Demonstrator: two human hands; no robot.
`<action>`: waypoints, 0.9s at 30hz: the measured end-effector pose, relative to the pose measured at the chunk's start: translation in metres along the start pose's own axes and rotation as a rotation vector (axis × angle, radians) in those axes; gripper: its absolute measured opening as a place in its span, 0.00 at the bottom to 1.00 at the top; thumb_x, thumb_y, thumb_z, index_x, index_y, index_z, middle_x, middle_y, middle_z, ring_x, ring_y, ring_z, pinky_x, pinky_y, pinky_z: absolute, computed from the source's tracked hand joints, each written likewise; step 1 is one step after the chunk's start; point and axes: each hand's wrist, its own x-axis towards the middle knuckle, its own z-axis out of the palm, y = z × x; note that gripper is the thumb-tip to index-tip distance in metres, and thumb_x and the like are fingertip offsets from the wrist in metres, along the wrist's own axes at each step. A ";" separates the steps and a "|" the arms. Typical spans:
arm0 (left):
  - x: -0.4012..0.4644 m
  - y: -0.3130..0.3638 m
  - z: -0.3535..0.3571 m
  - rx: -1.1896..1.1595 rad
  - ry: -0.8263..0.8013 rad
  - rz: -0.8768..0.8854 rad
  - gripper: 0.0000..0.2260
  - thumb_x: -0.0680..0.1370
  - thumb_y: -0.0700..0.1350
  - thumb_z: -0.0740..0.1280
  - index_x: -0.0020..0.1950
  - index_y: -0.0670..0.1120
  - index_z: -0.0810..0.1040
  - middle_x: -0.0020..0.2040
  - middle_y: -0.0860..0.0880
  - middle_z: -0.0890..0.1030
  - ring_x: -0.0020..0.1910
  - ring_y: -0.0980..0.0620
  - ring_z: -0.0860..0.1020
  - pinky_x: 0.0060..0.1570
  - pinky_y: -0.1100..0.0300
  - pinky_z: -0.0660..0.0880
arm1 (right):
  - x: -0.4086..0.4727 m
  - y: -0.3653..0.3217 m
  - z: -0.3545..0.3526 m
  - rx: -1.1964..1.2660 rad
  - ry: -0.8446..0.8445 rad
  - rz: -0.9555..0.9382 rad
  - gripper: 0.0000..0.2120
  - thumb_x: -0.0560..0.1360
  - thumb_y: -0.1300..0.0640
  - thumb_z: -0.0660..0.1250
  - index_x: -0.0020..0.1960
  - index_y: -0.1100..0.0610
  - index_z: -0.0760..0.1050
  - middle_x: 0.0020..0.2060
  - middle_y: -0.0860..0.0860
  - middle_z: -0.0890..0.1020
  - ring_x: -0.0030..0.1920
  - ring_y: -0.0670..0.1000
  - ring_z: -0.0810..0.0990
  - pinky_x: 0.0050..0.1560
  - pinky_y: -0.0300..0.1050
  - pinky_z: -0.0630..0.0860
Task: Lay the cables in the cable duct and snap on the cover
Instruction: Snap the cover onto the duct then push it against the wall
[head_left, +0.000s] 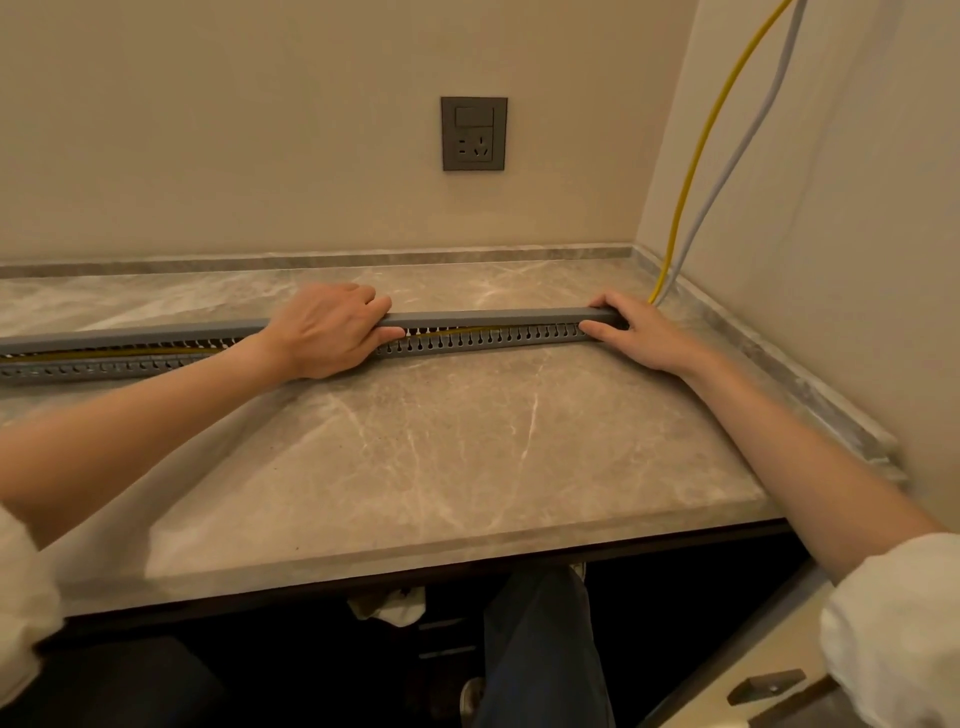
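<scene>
Left hand (324, 332) and right hand (636, 332) grip the long grey plastic cover (493, 316) over the slotted grey duct (467, 345); next, press down between them.

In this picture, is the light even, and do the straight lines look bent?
Head view: warm, soft light, no hard glare on the countertop; wide-angle bending curves the cable duct and cover; left hand and right hand look sharp.

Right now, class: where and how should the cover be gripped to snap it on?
Grip the cover from above, palms on its flat top, fingers over its edges. It lies along the slotted duct, so press at spaced points, as the left hand and right hand do.
</scene>
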 end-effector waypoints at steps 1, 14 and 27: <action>0.000 0.001 -0.001 -0.002 0.001 -0.004 0.23 0.79 0.60 0.45 0.39 0.45 0.68 0.33 0.46 0.74 0.29 0.47 0.70 0.28 0.57 0.62 | 0.000 -0.001 0.000 -0.002 -0.003 0.002 0.12 0.77 0.54 0.64 0.56 0.62 0.73 0.50 0.59 0.77 0.48 0.53 0.73 0.47 0.44 0.68; 0.000 0.008 0.000 -0.119 -0.065 0.006 0.23 0.77 0.64 0.46 0.45 0.46 0.66 0.34 0.47 0.75 0.31 0.44 0.73 0.28 0.53 0.70 | -0.003 0.007 -0.002 -0.165 0.105 -0.075 0.18 0.74 0.54 0.67 0.61 0.62 0.76 0.55 0.58 0.82 0.55 0.56 0.78 0.56 0.46 0.71; 0.028 0.030 -0.003 -0.113 -0.109 -0.004 0.23 0.76 0.65 0.48 0.45 0.46 0.66 0.38 0.47 0.75 0.33 0.49 0.70 0.34 0.53 0.71 | -0.002 0.013 -0.006 -0.246 0.090 -0.157 0.20 0.73 0.51 0.68 0.63 0.58 0.75 0.57 0.55 0.82 0.57 0.54 0.79 0.59 0.51 0.74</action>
